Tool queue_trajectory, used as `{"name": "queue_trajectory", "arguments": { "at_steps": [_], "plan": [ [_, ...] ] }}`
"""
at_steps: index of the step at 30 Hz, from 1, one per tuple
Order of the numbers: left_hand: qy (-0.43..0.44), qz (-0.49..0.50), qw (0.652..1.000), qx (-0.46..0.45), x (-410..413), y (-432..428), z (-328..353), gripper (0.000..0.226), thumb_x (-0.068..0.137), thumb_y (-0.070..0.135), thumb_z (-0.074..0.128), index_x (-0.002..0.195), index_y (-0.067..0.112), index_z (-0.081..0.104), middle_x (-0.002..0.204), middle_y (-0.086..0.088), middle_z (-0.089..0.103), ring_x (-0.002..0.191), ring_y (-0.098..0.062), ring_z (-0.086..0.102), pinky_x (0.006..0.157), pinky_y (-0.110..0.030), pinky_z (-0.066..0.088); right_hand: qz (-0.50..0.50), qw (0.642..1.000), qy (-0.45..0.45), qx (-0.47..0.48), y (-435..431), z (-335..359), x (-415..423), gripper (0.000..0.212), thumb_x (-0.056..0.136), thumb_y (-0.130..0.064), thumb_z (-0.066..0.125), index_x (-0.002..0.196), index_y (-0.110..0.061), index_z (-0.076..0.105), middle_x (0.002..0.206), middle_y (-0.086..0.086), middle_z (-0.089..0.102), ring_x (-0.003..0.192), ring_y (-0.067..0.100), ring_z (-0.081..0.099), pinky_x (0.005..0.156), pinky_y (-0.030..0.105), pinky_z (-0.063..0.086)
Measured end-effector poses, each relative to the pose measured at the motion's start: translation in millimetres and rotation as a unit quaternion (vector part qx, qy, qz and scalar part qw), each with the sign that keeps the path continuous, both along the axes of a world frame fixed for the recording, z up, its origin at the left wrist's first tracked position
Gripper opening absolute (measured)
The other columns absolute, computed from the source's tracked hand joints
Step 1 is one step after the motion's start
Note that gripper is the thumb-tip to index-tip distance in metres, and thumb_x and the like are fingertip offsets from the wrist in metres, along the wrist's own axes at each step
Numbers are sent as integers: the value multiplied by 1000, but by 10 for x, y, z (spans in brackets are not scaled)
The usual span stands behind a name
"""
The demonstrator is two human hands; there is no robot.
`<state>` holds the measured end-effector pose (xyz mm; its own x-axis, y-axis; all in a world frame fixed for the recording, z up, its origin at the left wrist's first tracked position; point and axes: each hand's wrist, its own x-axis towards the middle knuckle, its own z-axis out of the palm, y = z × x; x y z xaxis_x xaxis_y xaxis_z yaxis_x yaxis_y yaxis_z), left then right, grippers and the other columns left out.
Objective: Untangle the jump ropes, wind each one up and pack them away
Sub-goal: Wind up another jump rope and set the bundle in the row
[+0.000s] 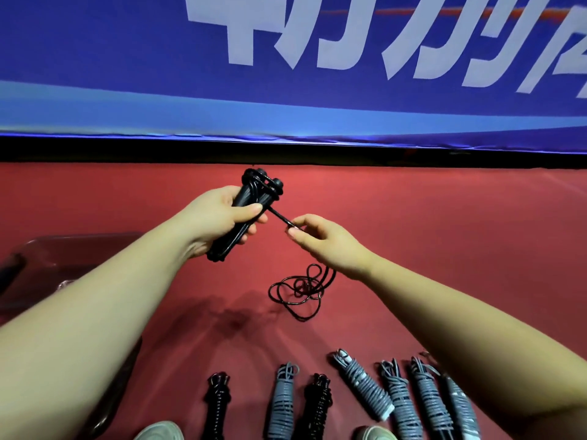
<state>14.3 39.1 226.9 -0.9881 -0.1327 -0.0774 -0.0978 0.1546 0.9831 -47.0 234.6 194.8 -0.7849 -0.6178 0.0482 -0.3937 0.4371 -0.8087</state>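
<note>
Handles (249, 193), black and paired, sit clamped in the left hand (219, 219); just beside that fist the right hand (328, 246) pinches the jump rope's cord (279, 217), seemingly light, limp, slick.

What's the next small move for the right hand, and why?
Probably loop the cord around the black handles for another wrap. The left hand grips both handles together, the right hand pinches the cord taut beside them, and a loose pile of it lies unwound on the red floor.
</note>
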Motion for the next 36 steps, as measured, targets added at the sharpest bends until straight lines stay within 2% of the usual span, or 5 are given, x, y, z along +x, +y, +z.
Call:
{"name": "queue_trajectory", "arguments": {
  "at_steps": [4,13,21,30,36],
  "plan": [
    [-12,55,995,77,-33,-104,-46,7,93,6,54,91,12,57,82,-10,60,62,-15,55,47,-23,48,-38,990,106,80,79,-50,-55,21,98,-26,45,99,-21,66,64,-8,51,58,12,44,59,26,35],
    [-22,79,990,116,-68,-131,-80,9,93,6,55,85,10,56,71,-9,53,64,-18,56,45,-24,47,4,964,-259,-54,217,-180,-130,32,102,-32,31,89,-15,54,52,-9,27,48,8,19,47,19,19],
    [-66,83,991,-81,-60,-168,-310,7,93,8,57,100,10,57,80,-8,57,65,-16,59,53,-27,47,42,993,20,113,22,377,128,26,93,-34,54,71,-23,60,54,-10,38,42,1,33,45,13,26],
    [-39,-118,938,-323,-54,192,-214,23,90,14,61,109,25,57,69,3,61,46,-1,53,48,-18,42,-13,991,77,107,-92,741,88,22,89,-27,60,85,-7,69,61,-2,46,52,9,38,46,18,29],
    [-58,-250,896,-362,58,293,-85,9,88,17,64,88,21,55,70,0,64,55,-10,54,54,-20,43,22,958,146,244,-12,789,-5,30,90,-40,57,92,-13,69,92,4,66,87,18,58,80,30,47]
  ]
}}
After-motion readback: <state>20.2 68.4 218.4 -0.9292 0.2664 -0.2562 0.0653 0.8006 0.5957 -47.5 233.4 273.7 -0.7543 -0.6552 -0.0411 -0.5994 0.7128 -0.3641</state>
